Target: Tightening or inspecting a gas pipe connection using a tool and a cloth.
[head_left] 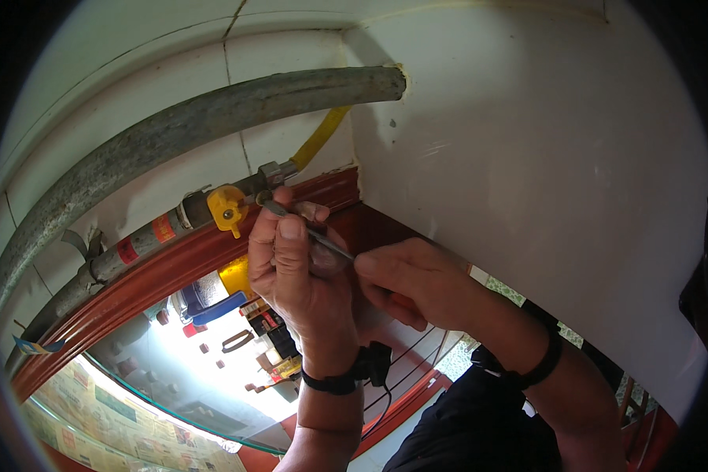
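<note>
My left hand [303,275] is raised beside the yellow valve handle [227,211], its thumb and fingers closed on a slim grey metal rod [330,244]. A thicker grey piece with a brass-coloured end [264,198] shows at the rod's upper tip, close to the valve. The rod's lower end runs to the fingertips of my right hand [417,279], which is closed on it; whether a handle sits inside that hand is hidden. The valve is on a grey metal pipe [145,248] with red bands. A yellow hose [320,140] leads from a metal fitting [275,173] just above my left hand.
A thick grey pipe [189,110] curves across the tiled wall above. Below runs a red-brown wooden edge [157,275], over a glass shelf [185,433] and a brightly lit area with boxes and bottles [267,322]. A white panel [543,173] stands at right.
</note>
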Tool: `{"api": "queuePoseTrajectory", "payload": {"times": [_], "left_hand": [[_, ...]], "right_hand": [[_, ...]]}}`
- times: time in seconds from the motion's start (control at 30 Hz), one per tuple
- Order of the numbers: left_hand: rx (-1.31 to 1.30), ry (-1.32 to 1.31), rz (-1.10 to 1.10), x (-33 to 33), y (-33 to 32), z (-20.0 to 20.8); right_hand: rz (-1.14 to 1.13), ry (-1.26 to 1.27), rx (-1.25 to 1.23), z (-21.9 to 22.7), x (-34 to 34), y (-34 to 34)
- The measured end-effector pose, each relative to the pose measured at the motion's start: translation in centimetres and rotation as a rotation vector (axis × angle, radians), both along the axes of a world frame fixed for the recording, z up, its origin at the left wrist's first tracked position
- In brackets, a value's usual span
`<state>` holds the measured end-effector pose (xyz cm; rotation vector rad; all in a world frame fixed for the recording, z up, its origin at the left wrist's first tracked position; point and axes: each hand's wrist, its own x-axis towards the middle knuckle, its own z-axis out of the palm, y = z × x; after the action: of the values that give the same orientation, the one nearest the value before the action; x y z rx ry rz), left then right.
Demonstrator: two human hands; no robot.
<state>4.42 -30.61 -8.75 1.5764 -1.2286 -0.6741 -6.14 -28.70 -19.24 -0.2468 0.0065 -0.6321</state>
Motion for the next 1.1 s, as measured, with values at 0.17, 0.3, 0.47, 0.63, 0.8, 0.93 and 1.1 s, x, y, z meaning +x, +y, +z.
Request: {"api": "queuePoseTrajectory", "payload": {"times": [0.17,0.3,0.47,0.63,0.8,0.93,1.1], "left_hand": [[-0.017,0.001,-0.018,-0.1,0.2,0.3],[-0.005,0.039,-0.042,-0.2,-0.1,0.1],[-0.008,0.019,0.01,-0.2,-0.1,0.0],[-0.036,0.029,0.023,-0.8,-0.5,-0.6],[-0.002,0.046,-0.012,-0.4,-0.1,-0.1],[-0.032,0.04,0.016,-0.4,-0.5,-0.5],[0.019,0.04,-0.04,0.0,-0.2,0.0]], "right_hand": [[0.018,0.018,-0.022,0.0,-0.5,0.0],[0.037,0.047,-0.041,0.2,-0.9,-0.8],[0.019,0.05,-0.051,-0.1,-0.8,-0.6],[-0.01,0.027,-0.037,-0.2,-0.5,-0.6],[0.021,0.03,-0.005,0.0,-0.2,-0.2],[0.063,0.006,0.014,-0.2,-0.5,-0.7],[0.073,0.002,0.022,-0.1,-0.3,-0.3]]}}
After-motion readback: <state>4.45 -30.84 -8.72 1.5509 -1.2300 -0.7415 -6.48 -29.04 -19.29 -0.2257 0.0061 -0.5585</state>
